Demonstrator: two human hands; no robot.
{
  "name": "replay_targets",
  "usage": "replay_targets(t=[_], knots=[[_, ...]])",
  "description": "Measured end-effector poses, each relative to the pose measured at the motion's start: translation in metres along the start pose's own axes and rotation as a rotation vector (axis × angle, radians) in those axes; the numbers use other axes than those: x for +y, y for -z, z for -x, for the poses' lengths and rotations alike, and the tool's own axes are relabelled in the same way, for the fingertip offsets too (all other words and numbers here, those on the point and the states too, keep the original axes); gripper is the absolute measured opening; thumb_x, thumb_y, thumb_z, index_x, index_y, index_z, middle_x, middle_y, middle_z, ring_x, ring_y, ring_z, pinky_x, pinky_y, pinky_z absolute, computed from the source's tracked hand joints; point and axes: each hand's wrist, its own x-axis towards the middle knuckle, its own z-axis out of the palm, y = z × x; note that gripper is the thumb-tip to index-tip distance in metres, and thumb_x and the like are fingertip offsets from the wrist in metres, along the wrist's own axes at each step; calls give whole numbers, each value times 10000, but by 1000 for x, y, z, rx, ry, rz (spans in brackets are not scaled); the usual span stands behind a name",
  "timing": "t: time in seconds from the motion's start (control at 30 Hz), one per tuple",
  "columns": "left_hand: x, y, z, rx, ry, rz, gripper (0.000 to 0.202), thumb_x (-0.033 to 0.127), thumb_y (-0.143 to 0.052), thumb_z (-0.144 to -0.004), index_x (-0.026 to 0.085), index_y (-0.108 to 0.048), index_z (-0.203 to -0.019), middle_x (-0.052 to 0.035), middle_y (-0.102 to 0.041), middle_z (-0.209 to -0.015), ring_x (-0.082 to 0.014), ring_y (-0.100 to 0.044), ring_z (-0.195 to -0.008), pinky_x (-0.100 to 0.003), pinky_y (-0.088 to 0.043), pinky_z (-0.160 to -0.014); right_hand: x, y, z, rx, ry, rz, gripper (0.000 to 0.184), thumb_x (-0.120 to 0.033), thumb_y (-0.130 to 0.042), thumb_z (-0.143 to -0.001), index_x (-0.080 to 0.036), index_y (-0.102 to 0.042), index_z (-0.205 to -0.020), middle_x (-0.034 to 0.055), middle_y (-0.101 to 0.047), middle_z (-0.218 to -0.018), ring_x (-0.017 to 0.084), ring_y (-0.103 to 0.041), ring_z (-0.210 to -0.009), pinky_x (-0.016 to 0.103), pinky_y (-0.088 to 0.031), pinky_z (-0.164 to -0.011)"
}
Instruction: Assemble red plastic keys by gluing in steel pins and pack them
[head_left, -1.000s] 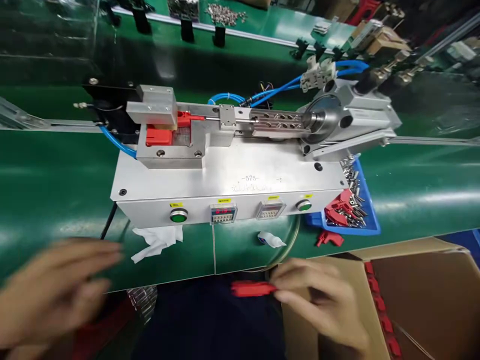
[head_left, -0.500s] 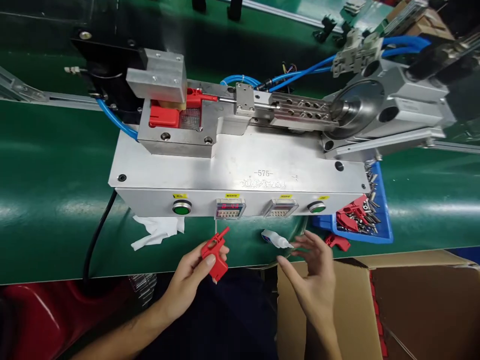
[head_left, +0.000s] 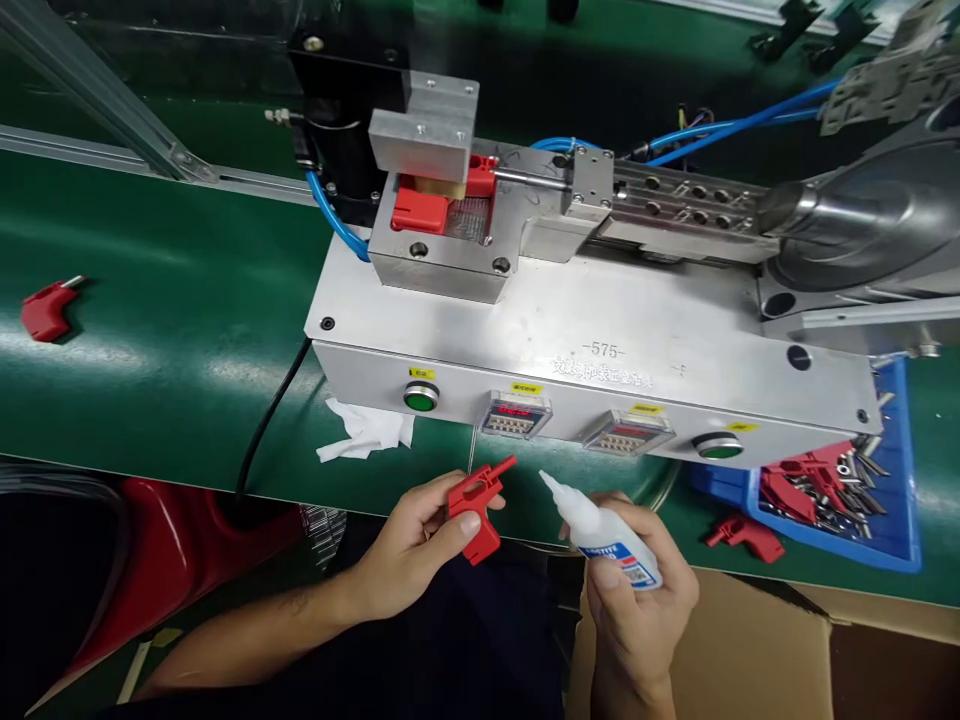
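Observation:
My left hand (head_left: 424,550) grips a red plastic gun-shaped part (head_left: 477,508) between thumb and fingers, its thin tip pointing up and right. In my right hand (head_left: 649,600) is a white glue bottle (head_left: 611,540) with a blue and red label. The bottle's narrow nozzle points up and left toward the red part, a small gap apart from it. Behind both hands stands a metal press fixture (head_left: 465,330). Another red part (head_left: 420,212) sits in its nest under a metal block (head_left: 424,125), beside a thin steel rod (head_left: 532,179).
A blue bin (head_left: 904,490) of metal pins and red parts stands at right, with a loose red piece (head_left: 746,538) before it. Another red piece (head_left: 46,312) lies far left. White tissue (head_left: 366,430) rests before the fixture. A cardboard box (head_left: 742,640) is below right.
My right hand has picked the glue bottle up from the bench and brought its nozzle near the red part. My left hand still holds that part. The view has shifted left.

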Motion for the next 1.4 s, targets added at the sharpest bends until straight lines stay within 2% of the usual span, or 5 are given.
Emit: replay_targets(t=[0.27, 0.47, 0.63, 0.8, 1.4], knots=[[2, 3, 3, -4, -34, -74, 298, 434, -638, -1074, 199, -813, -1128, -54, -690, -975, -167, -642, -850, -233, -509, -759, 1, -10, -9, 139, -37, -105, 343, -534, -858, -861, -242, -711, -963, 41, -645, -825, 206, -586, -695, 312, -455, -577], [3, 3, 3, -19, -71, -102, 279, 409, -626, -1083, 202, -804, -1141, -53, -706, -997, -173, -642, -882, -246, -506, -801, -6, -22, -15, 225, -20, -217, 376, -589, -760, -941, -221, -695, -897, 10, -580, -706, 154, -471, -549, 291, -380, -497], [6, 2, 2, -18, -80, -128, 320, 432, -620, -1081, 170, -804, -1095, -53, -678, -925, -176, -612, -824, -271, -508, -799, -6, -24, -14, 230, 47, -73, 357, -530, -768, -952, -206, -678, -833, 11, -581, -694, 157, -505, -579, 291, -414, -511], [5, 4, 3, -19, -91, -132, 306, 414, -622, -1083, 167, -800, -1117, -54, -681, -951, -175, -606, -837, -271, -506, -817, -5, -25, -18, 223, 133, -64, 319, -458, -780, -962, -187, -678, -828, -11, -573, -682, 134, -504, -580, 259, -403, -512], [3, 7, 6, -14, -85, -136, 307, 409, -614, -1090, 166, -797, -1130, -56, -688, -961, -179, -620, -872, -257, -492, -806, -2, -27, -15, 212, 125, -65, 299, -436, -775, -966, -187, -670, -837, -19, -564, -680, 130, -486, -568, 263, -391, -503]])
